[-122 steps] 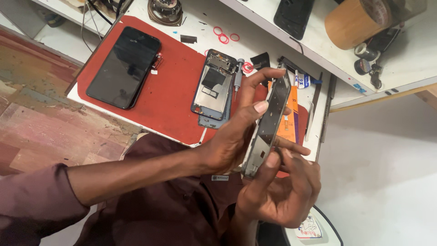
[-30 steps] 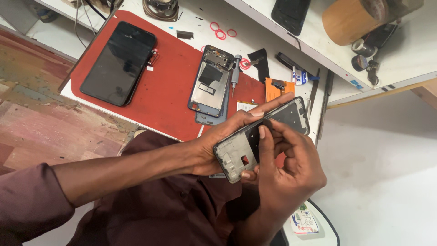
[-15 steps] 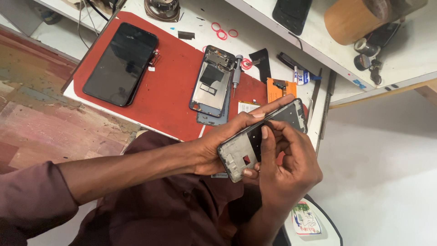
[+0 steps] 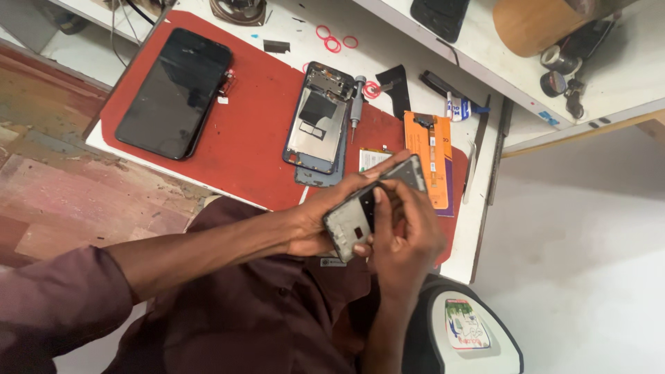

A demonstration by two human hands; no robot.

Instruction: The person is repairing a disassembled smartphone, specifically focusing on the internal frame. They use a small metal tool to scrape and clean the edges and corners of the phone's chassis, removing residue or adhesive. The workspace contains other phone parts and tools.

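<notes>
Over the lap, head view: both hands meet on a phone frame [image 4: 374, 206], held clear of the tabletop [image 4: 409, 48] and just above the near edge of the red mat [image 4: 256, 131].
Left hand [image 4: 325, 218]: clamped under and around the frame, fingers along its far edge.
Right hand [image 4: 405, 239]: closed on the frame's near side, thumb [image 4: 379, 215] pressing on its face.
Frame: a dark, stripped phone chassis with pale patches inside; what the thumb presses is probably a small part, too blurred to tell.
Progress, as judged: disassembly looks well along. A black screen panel [image 4: 173, 91] lies apart on the mat, and an opened phone body [image 4: 318, 121] with a small screwdriver [image 4: 357, 104] beside it lies mid-mat; the frame in hand is the piece under work.
Nearby: an orange packet [image 4: 429, 156] at the mat's right end, red rings [image 4: 332, 38] farther back.
Surface: white tabletop with a shelf [image 4: 554, 83] above carrying tape rolls [image 4: 564, 66].
Room: worn reddish floor [image 4: 48, 180] to the left, pale floor to the right.
</notes>
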